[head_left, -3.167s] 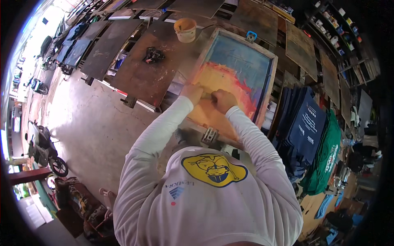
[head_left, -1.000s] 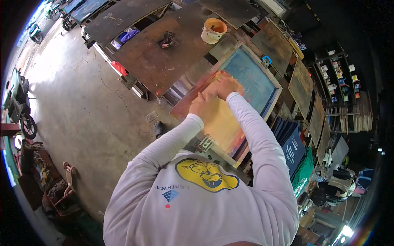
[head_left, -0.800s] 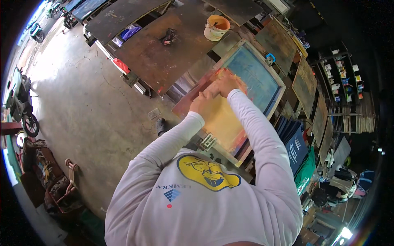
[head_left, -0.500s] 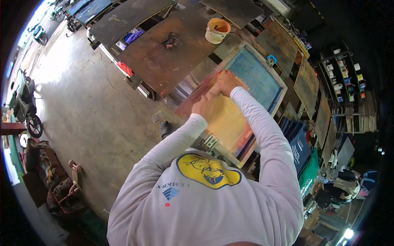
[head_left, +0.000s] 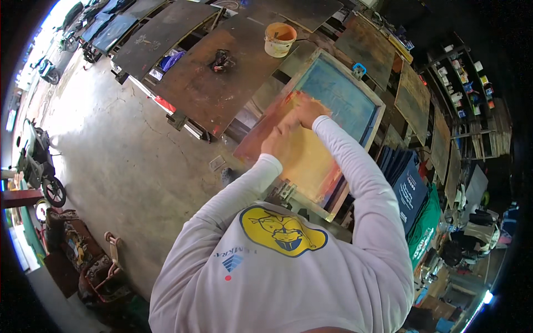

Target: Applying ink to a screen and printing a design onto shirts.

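Observation:
Below me lies a wooden-framed printing screen [head_left: 375, 115] with blue mesh on its upper part and orange-yellow ink, edged red, on its lower part [head_left: 315, 166]. My left hand [head_left: 274, 141] and my right hand [head_left: 308, 113] are both closed round a tan squeegee bar [head_left: 290, 123] lying slantwise over the ink, largely hidden by my fingers. My right hand is farther up the screen. A metal clamp [head_left: 286, 191] sits at the screen's near end, a blue clamp [head_left: 359, 70] at its far end.
Dark platen boards [head_left: 200, 83] surround the screen, one bearing a crumpled dark lump [head_left: 221, 60]. A bucket [head_left: 280, 40] stands beyond. Stacked navy and green fabric [head_left: 402, 197] hangs at right, near shelves [head_left: 461, 83]. Motorbikes [head_left: 41, 166] and an armchair [head_left: 78, 250] stand left.
Since the earliest frame my hands have moved up and slantwise across the screen, the right one farther from me. In the last second they shift only slightly, and the view turns a little.

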Demonstrator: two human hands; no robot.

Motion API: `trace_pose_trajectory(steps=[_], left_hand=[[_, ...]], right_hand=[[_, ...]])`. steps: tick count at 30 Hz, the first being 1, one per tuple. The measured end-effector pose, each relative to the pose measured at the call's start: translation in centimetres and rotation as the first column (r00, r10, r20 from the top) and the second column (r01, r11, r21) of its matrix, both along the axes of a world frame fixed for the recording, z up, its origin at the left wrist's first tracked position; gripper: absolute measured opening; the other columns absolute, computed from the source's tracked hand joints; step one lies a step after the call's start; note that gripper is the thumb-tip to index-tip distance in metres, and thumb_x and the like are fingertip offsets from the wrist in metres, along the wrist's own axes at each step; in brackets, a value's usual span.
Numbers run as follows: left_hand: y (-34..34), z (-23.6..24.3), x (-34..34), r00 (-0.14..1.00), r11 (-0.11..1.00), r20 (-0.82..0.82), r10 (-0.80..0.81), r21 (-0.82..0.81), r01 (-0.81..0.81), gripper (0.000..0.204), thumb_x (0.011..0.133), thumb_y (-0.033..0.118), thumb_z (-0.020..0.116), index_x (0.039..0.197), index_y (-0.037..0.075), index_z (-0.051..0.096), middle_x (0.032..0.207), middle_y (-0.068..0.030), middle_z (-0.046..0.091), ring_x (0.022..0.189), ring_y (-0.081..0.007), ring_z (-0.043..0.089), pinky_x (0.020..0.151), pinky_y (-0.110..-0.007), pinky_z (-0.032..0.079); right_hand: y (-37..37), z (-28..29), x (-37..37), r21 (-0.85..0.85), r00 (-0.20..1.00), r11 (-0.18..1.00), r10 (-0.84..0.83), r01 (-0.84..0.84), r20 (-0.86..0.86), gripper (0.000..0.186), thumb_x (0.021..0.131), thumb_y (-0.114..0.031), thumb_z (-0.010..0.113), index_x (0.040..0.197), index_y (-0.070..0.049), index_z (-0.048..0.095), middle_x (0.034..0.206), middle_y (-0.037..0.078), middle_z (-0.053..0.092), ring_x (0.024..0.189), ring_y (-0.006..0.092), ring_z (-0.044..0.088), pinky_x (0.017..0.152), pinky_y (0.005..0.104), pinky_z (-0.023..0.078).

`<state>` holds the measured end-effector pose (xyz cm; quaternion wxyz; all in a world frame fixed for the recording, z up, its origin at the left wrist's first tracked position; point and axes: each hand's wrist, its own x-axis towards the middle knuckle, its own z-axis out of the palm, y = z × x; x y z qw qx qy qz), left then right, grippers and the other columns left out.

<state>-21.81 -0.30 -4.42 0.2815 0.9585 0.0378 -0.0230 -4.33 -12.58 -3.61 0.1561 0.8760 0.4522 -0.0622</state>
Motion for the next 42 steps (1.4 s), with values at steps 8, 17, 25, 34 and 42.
trace_pose_trajectory(steps=[8,17,25,34,42], left_hand=[[0.7,-3.3,0.9,0.990,0.958,0.138,-0.001,0.285,-0.039,0.035,0.087,0.011,0.056,0.119,-0.002,0.049,0.106,-0.0191,0.060,0.088,-0.0320,0.069,0.059,-0.036,0.059],[-1.0,-1.4,2.0,0.998,0.990,0.020,-0.058,0.131,0.055,0.037,0.086,0.015,0.057,0.117,-0.006,0.053,0.112,-0.0207,0.057,0.095,-0.0308,0.068,0.062,-0.035,0.060],[0.9,-2.5,5.6,0.994,0.991,0.091,-0.063,0.125,0.051,0.040,0.088,0.014,0.057,0.124,0.001,0.045,0.112,-0.0233,0.059,0.091,-0.0376,0.070,0.071,-0.044,0.058],[2.1,0.5,1.3,0.982,0.982,-0.054,-0.180,-0.060,0.177,0.040,0.088,0.016,0.055,0.125,0.007,0.045,0.109,-0.0273,0.062,0.084,-0.0445,0.068,0.071,-0.049,0.057],[1.9,0.5,6.7,0.999,0.998,0.005,-0.034,0.045,0.034,0.032,0.091,0.017,0.052,0.119,0.004,0.045,0.106,-0.0247,0.064,0.083,-0.0416,0.070,0.069,-0.048,0.057]], right_hand=[[0.8,-4.2,0.1,0.145,0.998,0.988,-0.054,0.049,0.031,0.021,0.077,-0.014,0.067,0.097,-0.012,0.073,0.108,0.009,0.071,0.112,0.0250,0.059,0.096,0.0388,0.048],[-0.7,-1.1,2.2,-0.066,0.998,0.998,0.008,-0.012,-0.064,0.016,0.077,-0.010,0.064,0.092,-0.007,0.070,0.111,0.011,0.068,0.108,0.0288,0.061,0.089,0.0403,0.052],[0.0,-1.8,3.8,0.057,0.994,0.993,-0.107,0.107,-0.004,0.033,0.075,-0.006,0.064,0.108,-0.008,0.066,0.112,0.013,0.068,0.107,0.0316,0.061,0.086,0.0413,0.054],[-0.8,2.7,-1.4,-0.139,0.957,0.972,-0.215,0.191,-0.193,0.017,0.075,-0.014,0.068,0.088,-0.006,0.075,0.093,0.020,0.071,0.096,0.0359,0.068,0.088,0.0430,0.052],[1.0,0.3,4.7,0.052,0.980,0.980,-0.191,0.195,-0.062,0.018,0.077,-0.011,0.067,0.093,-0.005,0.072,0.107,0.016,0.070,0.099,0.0363,0.067,0.086,0.0422,0.055]])
